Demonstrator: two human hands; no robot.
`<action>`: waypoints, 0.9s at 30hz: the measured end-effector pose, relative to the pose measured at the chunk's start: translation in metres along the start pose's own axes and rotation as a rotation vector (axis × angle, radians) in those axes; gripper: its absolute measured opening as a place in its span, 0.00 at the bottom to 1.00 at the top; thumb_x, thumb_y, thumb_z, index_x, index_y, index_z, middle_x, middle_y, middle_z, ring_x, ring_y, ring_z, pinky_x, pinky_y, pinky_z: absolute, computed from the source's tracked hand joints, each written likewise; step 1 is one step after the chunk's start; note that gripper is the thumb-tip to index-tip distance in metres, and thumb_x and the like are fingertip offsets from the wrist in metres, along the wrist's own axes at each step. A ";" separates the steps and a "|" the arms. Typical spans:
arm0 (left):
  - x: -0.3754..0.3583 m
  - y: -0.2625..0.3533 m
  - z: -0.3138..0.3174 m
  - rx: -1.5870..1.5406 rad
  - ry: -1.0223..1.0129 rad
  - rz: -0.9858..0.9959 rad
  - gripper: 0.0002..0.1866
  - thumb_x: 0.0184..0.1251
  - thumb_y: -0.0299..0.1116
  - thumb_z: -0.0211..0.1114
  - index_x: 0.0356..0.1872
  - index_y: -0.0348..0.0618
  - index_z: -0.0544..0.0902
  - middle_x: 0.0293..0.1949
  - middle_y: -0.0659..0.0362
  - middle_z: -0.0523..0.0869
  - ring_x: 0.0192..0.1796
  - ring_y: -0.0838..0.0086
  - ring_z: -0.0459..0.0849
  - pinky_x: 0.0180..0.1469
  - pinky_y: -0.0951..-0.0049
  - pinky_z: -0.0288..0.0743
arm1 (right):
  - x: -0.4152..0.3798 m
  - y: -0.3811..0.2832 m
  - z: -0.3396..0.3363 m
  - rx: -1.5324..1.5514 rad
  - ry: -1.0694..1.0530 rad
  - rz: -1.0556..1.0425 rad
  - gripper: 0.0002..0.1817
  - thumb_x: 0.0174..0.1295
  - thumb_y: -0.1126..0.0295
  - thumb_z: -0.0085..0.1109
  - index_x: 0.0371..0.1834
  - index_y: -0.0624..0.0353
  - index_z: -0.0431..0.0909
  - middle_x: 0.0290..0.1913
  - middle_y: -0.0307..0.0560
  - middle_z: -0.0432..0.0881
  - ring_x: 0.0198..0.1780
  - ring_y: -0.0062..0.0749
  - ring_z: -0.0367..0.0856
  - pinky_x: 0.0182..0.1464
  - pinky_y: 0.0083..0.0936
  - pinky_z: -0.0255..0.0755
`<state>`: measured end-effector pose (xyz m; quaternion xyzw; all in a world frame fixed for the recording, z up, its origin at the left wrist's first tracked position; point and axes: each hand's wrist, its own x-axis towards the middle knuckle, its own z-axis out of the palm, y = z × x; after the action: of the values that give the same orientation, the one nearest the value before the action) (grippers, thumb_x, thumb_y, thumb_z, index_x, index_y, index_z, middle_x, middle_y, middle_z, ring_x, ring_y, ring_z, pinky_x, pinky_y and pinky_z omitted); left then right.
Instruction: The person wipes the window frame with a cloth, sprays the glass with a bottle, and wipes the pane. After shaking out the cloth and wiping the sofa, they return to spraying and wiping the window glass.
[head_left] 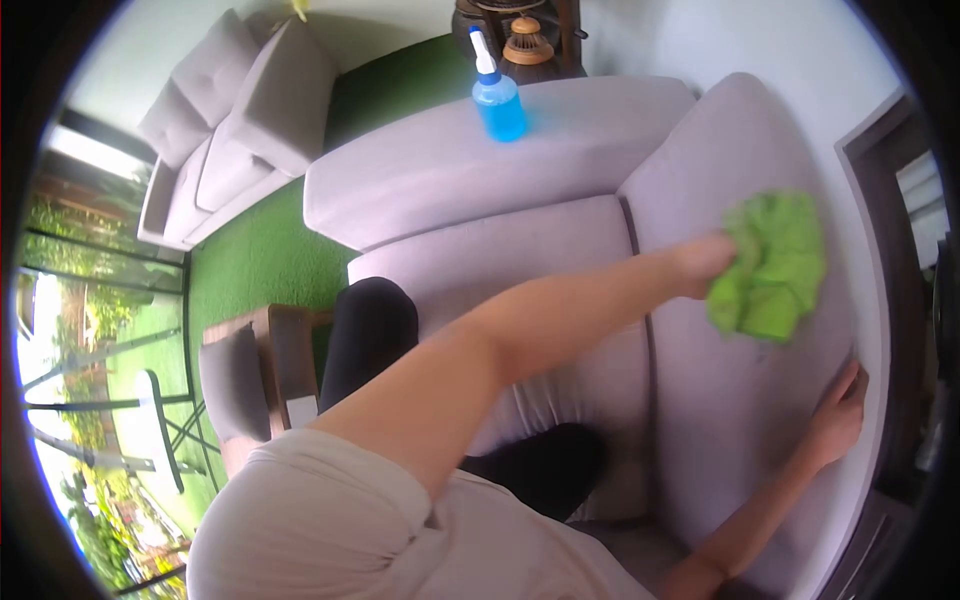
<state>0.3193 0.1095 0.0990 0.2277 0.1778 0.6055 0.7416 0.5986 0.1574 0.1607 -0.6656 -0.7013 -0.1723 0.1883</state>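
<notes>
My left hand is closed on a crumpled bright green cloth and presses it against the front of the light grey sofa backrest. The cloth hides most of the fingers. Lower right, my right hand grips the top edge of that backrest near the wall, fingers curled over it. A clear spray bottle of blue liquid, with a white and blue trigger head, stands upright on the sofa armrest, apart from both hands.
My black-clad legs are on and beside the seat cushion. Behind the armrest is a dark wooden stand with a wooden lantern-like object. Another grey sofa stands far left on green carpet; a cushioned wooden chair is nearer.
</notes>
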 end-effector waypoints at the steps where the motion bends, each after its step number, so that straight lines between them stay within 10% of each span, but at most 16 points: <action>1: -0.037 -0.004 -0.028 0.041 0.025 -0.003 0.23 0.72 0.43 0.56 0.62 0.40 0.71 0.58 0.53 0.78 0.58 0.64 0.79 0.60 0.60 0.75 | 0.001 0.001 0.001 0.025 0.006 0.019 0.28 0.69 0.40 0.37 0.54 0.45 0.79 0.47 0.47 0.84 0.46 0.52 0.82 0.45 0.44 0.75; 8: -0.230 -0.019 -0.273 -0.030 0.385 -0.239 0.19 0.76 0.43 0.49 0.58 0.45 0.74 0.51 0.56 0.82 0.51 0.67 0.82 0.53 0.62 0.79 | 0.009 0.034 0.026 0.082 0.042 0.094 0.34 0.68 0.35 0.32 0.62 0.43 0.75 0.54 0.48 0.81 0.56 0.48 0.78 0.55 0.38 0.72; 17: -0.256 -0.057 -0.369 -0.197 0.633 -0.182 0.23 0.76 0.43 0.40 0.66 0.48 0.66 0.64 0.59 0.72 0.64 0.68 0.72 0.63 0.65 0.70 | 0.008 0.024 0.037 -0.075 0.133 0.324 0.39 0.60 0.26 0.32 0.62 0.36 0.75 0.51 0.42 0.84 0.54 0.42 0.81 0.53 0.36 0.74; 22: -0.257 -0.065 -0.388 -2.048 0.339 -0.134 0.26 0.72 0.46 0.44 0.67 0.48 0.65 0.65 0.59 0.71 0.65 0.67 0.71 0.65 0.64 0.67 | 0.003 0.032 0.048 -0.285 0.306 0.280 0.27 0.66 0.34 0.32 0.52 0.29 0.80 0.37 0.42 0.87 0.38 0.49 0.84 0.36 0.45 0.76; 23: -0.252 -0.063 -0.386 -2.058 0.348 -0.165 0.26 0.72 0.46 0.44 0.67 0.48 0.65 0.65 0.59 0.71 0.65 0.67 0.71 0.65 0.64 0.67 | 0.002 0.027 0.046 -0.272 0.323 0.256 0.26 0.67 0.36 0.33 0.50 0.30 0.80 0.37 0.42 0.87 0.38 0.50 0.84 0.35 0.45 0.76; 26: -0.240 -0.043 -0.351 -0.436 0.467 -0.132 0.20 0.74 0.45 0.44 0.57 0.46 0.74 0.51 0.59 0.77 0.52 0.69 0.76 0.54 0.67 0.75 | -0.001 0.018 0.043 -0.228 0.332 0.196 0.23 0.69 0.41 0.33 0.48 0.32 0.80 0.39 0.41 0.86 0.41 0.50 0.83 0.39 0.46 0.76; 27: -0.225 -0.028 -0.312 -0.366 0.748 -0.153 0.18 0.75 0.43 0.44 0.53 0.45 0.75 0.47 0.59 0.78 0.48 0.69 0.77 0.48 0.70 0.77 | -0.001 0.014 0.041 -0.246 0.299 0.237 0.24 0.69 0.40 0.32 0.49 0.32 0.79 0.40 0.43 0.86 0.42 0.51 0.83 0.41 0.46 0.75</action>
<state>0.1281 -0.0768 -0.1789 -0.1571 0.3408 0.6111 0.6969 0.6108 0.1770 0.1245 -0.7282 -0.5564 -0.3299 0.2267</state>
